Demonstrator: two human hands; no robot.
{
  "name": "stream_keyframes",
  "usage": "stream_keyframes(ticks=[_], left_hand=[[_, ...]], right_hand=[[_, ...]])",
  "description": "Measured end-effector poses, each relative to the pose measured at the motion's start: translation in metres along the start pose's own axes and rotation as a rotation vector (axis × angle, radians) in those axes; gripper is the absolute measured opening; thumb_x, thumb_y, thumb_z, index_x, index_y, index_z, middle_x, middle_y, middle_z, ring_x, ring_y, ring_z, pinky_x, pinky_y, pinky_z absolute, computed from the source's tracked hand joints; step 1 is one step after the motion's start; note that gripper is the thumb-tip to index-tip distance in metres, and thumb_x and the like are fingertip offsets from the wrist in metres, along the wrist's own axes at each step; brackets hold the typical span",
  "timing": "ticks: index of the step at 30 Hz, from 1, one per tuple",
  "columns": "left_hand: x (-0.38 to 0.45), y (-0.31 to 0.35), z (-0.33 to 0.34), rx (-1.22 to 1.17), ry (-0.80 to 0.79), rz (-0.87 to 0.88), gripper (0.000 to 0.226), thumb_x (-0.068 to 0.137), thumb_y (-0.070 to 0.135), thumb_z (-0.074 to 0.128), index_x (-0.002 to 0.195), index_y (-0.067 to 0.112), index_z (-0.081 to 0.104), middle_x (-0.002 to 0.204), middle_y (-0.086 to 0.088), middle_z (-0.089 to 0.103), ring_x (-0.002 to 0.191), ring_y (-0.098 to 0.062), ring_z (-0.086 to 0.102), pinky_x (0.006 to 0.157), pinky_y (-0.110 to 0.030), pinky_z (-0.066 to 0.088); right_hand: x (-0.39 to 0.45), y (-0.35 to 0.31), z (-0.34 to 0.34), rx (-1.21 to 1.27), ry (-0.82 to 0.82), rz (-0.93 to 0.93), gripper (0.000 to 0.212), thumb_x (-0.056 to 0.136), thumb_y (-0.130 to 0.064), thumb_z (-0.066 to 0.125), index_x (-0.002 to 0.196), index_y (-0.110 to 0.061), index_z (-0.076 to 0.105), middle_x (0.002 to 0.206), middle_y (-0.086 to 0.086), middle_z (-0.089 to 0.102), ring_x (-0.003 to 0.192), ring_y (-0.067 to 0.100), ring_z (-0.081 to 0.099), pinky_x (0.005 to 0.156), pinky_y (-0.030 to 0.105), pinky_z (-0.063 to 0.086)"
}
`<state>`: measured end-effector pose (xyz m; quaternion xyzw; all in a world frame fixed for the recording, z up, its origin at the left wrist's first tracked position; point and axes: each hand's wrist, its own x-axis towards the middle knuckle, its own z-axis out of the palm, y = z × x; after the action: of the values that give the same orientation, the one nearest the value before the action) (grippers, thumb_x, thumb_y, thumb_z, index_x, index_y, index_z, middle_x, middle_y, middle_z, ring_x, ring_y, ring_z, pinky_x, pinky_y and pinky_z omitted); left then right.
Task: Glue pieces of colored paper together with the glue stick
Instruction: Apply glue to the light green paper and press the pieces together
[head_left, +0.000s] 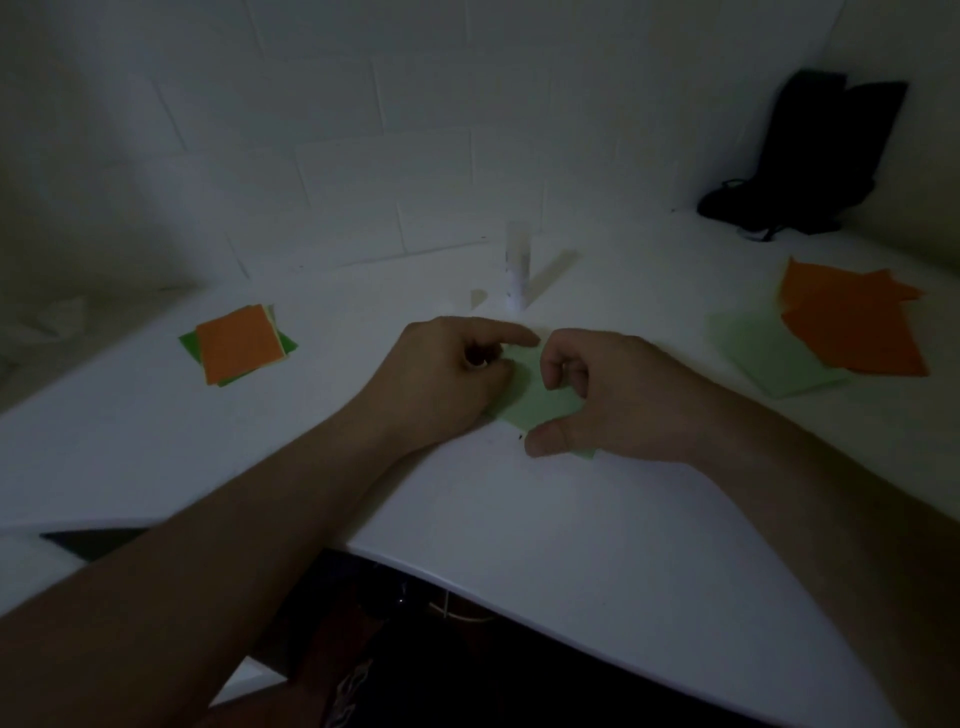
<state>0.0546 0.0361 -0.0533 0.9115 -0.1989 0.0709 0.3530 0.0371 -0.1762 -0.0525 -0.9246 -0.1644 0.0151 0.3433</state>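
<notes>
A light green paper lies flat on the white table, between my two hands. My left hand rests on its left edge, fingers curled and forefinger stretched over the top corner. My right hand presses on the right part, thumb on the near corner, fingers bent onto the sheet. A white glue stick stands upright just behind the hands, untouched. Whether a second sheet lies under the green one is hidden.
A stack of small paper squares, orange on top of green, sits at the left. At the right lie orange sheets over pale green sheets. A black bag stands at the back right corner. A tiled wall is close behind.
</notes>
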Motion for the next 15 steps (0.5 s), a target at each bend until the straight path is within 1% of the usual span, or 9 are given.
stream_keyframes(ticks=[2,4,6,7,9,10,13,15], left_hand=[[-0.0008,0.0009,0.0001,-0.017,0.014,0.001,0.038,0.095,0.020,0.063,0.125,0.042,0.069,0.098,0.015,0.071,0.072,0.010,0.061,0.070,-0.006,0.045],[-0.0001,0.0016,0.0002,-0.026,0.023,0.003,0.036,0.096,0.021,0.062,0.126,0.040,0.070,0.092,0.014,0.072,0.066,0.010,0.060,0.064,-0.005,0.041],[0.0000,0.0029,-0.0001,-0.012,0.018,-0.003,0.035,0.095,0.022,0.064,0.126,0.038,0.070,0.090,0.015,0.072,0.071,0.010,0.061,0.065,-0.004,0.041],[-0.0004,0.0035,-0.0003,-0.006,0.011,-0.007,0.036,0.094,0.023,0.065,0.127,0.038,0.070,0.089,0.016,0.072,0.075,0.011,0.062,0.067,-0.003,0.041],[-0.0015,0.0047,-0.0010,0.005,0.003,-0.009,0.039,0.090,0.026,0.070,0.127,0.037,0.069,0.086,0.018,0.070,0.082,0.009,0.064,0.070,-0.002,0.043],[-0.0017,0.0050,-0.0010,0.015,0.003,-0.004,0.041,0.088,0.028,0.073,0.127,0.038,0.069,0.085,0.019,0.069,0.083,0.007,0.064,0.072,-0.002,0.043],[-0.0014,0.0035,0.0001,0.044,0.006,0.030,0.046,0.082,0.030,0.082,0.126,0.037,0.069,0.083,0.019,0.069,0.079,0.005,0.065,0.075,-0.004,0.044],[-0.0007,0.0011,0.0009,0.038,0.010,0.054,0.048,0.079,0.030,0.084,0.124,0.038,0.070,0.082,0.018,0.070,0.081,0.003,0.065,0.076,-0.006,0.045]], right_hand=[[0.0016,0.0008,-0.0018,0.074,0.045,-0.012,0.043,0.067,-0.060,0.080,0.083,-0.026,0.058,0.067,-0.014,0.051,0.057,0.003,0.042,0.058,0.026,0.039],[0.0029,0.0026,-0.0028,0.057,0.152,-0.011,0.036,0.077,-0.056,0.076,0.078,-0.025,0.057,0.063,-0.012,0.050,0.054,0.002,0.042,0.054,0.023,0.036],[0.0026,0.0031,-0.0014,-0.043,0.209,-0.021,0.039,0.074,-0.055,0.081,0.077,-0.026,0.056,0.066,-0.011,0.053,0.057,0.005,0.045,0.055,0.028,0.039],[0.0019,0.0024,0.0001,-0.072,0.211,-0.019,0.043,0.069,-0.059,0.082,0.076,-0.026,0.055,0.070,-0.010,0.055,0.062,0.005,0.048,0.059,0.030,0.042],[0.0008,-0.0004,0.0034,-0.096,0.182,0.001,0.050,0.059,-0.069,0.078,0.075,-0.029,0.054,0.076,-0.010,0.059,0.071,0.009,0.054,0.069,0.033,0.049],[0.0009,-0.0017,0.0050,-0.124,0.168,0.003,0.052,0.056,-0.074,0.075,0.075,-0.030,0.054,0.079,-0.011,0.059,0.075,0.008,0.056,0.073,0.035,0.050],[0.0027,-0.0008,0.0067,-0.159,0.151,-0.003,0.055,0.052,-0.079,0.071,0.075,-0.033,0.053,0.084,-0.014,0.059,0.081,0.006,0.057,0.078,0.038,0.053],[0.0024,0.0022,0.0048,-0.137,0.156,0.003,0.054,0.053,-0.078,0.072,0.074,-0.032,0.053,0.084,-0.013,0.060,0.080,0.007,0.058,0.078,0.039,0.053]])
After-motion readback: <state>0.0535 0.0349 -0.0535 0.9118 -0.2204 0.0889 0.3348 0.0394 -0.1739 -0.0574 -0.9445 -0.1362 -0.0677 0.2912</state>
